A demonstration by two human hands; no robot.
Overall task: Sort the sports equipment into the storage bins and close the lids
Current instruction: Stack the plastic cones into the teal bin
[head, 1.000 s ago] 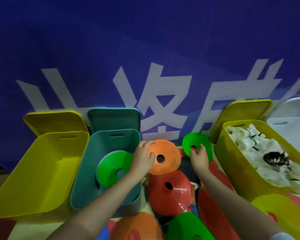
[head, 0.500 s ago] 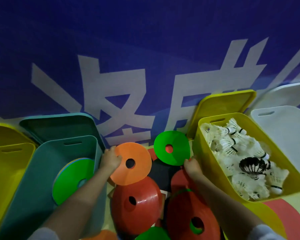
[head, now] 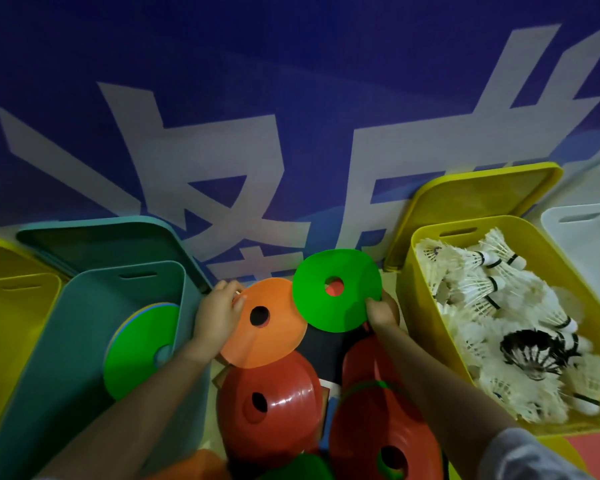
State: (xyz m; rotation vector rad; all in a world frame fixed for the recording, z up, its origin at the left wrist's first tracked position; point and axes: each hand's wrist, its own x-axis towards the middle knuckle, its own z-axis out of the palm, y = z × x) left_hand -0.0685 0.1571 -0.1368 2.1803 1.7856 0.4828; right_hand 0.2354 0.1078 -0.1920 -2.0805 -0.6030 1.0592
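The left hand [head: 219, 318] is gripping the far-left rim of a flat orange plastic disc cone [head: 264, 323], tilted up beside the open teal plastic bin [head: 66, 327]. The right hand [head: 381, 311] is pinching the near edge of a green plastic disc cone [head: 336, 289], its face tipped toward the camera, just left of the yellow bin of white feather shuttlecocks [head: 499, 306].

Bare forearms, with a grey sleeve [head: 534, 455] on the right arm.

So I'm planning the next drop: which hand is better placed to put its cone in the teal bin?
Left. The left hand grips the orange cone beside the teal bin; the right hand is farther.
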